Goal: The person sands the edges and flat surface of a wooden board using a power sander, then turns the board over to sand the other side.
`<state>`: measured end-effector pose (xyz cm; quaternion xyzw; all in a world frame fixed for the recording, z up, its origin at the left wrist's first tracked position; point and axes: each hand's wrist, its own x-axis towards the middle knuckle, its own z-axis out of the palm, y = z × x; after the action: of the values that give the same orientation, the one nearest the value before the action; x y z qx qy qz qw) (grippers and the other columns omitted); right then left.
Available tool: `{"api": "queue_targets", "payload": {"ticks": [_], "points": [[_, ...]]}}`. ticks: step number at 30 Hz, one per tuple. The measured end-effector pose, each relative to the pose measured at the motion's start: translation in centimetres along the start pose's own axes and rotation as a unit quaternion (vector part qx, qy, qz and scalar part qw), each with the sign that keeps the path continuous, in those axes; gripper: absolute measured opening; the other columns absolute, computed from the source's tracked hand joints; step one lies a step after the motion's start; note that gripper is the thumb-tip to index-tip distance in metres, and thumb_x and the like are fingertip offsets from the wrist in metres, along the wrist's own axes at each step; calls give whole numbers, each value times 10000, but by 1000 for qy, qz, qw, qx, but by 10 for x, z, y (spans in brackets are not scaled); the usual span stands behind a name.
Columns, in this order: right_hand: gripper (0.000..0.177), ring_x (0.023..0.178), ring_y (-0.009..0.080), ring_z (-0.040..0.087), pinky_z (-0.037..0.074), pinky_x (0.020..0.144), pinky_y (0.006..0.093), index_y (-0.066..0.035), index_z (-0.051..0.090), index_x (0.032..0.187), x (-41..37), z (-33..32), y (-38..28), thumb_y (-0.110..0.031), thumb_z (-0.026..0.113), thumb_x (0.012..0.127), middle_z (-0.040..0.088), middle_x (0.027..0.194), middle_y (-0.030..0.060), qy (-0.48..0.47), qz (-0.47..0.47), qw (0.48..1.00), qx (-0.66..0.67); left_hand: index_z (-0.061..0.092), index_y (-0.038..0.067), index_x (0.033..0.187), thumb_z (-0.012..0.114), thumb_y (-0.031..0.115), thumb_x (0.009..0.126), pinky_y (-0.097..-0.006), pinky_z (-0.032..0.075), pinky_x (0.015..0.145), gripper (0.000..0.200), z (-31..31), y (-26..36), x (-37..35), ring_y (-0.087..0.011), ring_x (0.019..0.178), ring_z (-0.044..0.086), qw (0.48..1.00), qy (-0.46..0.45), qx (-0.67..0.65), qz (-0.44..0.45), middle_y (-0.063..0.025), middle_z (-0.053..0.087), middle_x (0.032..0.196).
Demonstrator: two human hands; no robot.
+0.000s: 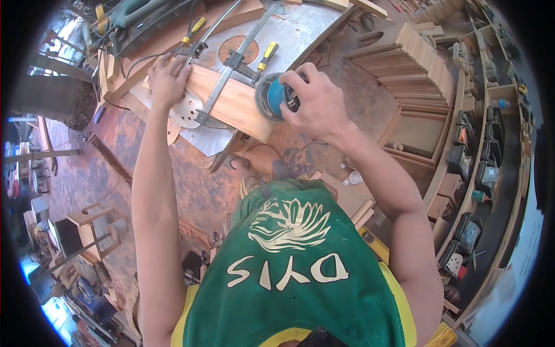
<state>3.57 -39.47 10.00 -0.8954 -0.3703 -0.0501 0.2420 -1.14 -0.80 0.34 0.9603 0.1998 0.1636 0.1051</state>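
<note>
My right hand is wrapped round a blue sander, whose round pad meets the right end of a wooden board. Metal bar clamps with yellow-and-black handles lie across the board and the metal-topped table. At the board's left end rests my left hand, its fingers bent over the edge near a clamp; whether it grips anything is unclear. Perforated sanding discs lie just below the board.
Stacked wooden slats and a wooden frame stand to the right, before long shelves of tools. A wooden stool is at the lower left. Green power equipment and a cable lie at the table's upper left.
</note>
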Motion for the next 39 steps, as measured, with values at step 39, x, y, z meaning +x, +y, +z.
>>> {"api": "queue_targets", "payload": {"ticks": [39], "points": [[446,980,354,655,570,764,458,-132,680,1142,-139,46,-7,-174,860,736,601,1150,145,111,53,973,193,767,237,1354,689,503,1003,-510,322,1220,448,1,-13,6,-414,1445,445,999,-4,26,39,-141,571,1553]]}}
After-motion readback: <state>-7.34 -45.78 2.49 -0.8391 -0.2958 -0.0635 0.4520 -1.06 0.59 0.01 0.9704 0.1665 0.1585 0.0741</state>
